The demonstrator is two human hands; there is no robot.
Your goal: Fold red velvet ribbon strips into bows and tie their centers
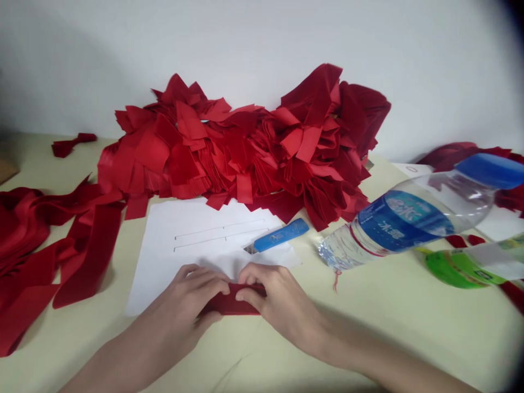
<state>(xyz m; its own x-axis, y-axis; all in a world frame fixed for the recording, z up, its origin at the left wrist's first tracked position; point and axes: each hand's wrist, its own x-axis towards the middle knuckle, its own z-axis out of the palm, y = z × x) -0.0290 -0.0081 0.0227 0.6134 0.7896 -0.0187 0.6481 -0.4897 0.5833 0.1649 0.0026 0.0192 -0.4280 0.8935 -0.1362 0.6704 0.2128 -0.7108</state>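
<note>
Head view has the left hand (191, 292) and right hand (275, 299) both pinching a short red strip (231, 303) near the desk's (368, 333) front edge, overlapping the white sheet (192, 229); even fingertip pressure with edges aligned should keep it flat

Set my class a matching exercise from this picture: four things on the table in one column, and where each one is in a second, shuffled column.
Things
1. small red strip
2. blue cutter
3. water bottle
4. heap of red pieces

Places
A. at the back, against the wall
B. resting on the white sheet
C. pinched between the left hand and the right hand
D. to the right of the sheet

Pairs: 1-C, 2-B, 3-D, 4-A
</note>
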